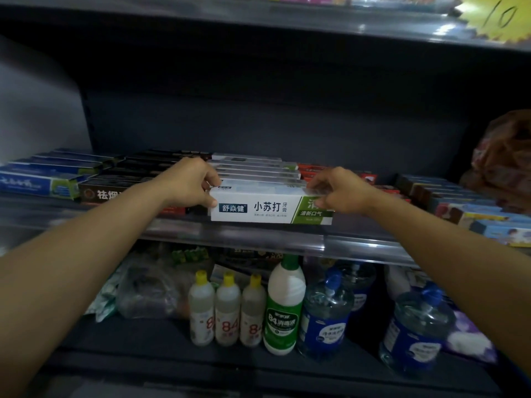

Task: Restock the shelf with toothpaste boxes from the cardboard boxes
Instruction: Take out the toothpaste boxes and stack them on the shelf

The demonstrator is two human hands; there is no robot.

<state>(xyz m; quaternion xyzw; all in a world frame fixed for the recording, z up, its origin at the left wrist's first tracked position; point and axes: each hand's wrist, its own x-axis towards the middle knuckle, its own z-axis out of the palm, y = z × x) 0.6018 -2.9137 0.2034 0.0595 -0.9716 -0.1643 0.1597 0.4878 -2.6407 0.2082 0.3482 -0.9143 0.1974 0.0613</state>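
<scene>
My left hand (193,179) pinches one end of the toothpaste box (270,206) and my right hand (339,191) pinches the other, a closed grip at both ends so I can square it to the front edge of the shelf (258,237). Between my hands it is long, white with a green end, lying flat, with matching boxes (255,168) stacked just behind.

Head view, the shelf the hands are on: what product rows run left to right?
Blue-and-white boxes → dark brown boxes → white-and-green toothpaste box, gripped at its ends by the left hand and right hand → red boxes → blue and dark boxes.
</scene>
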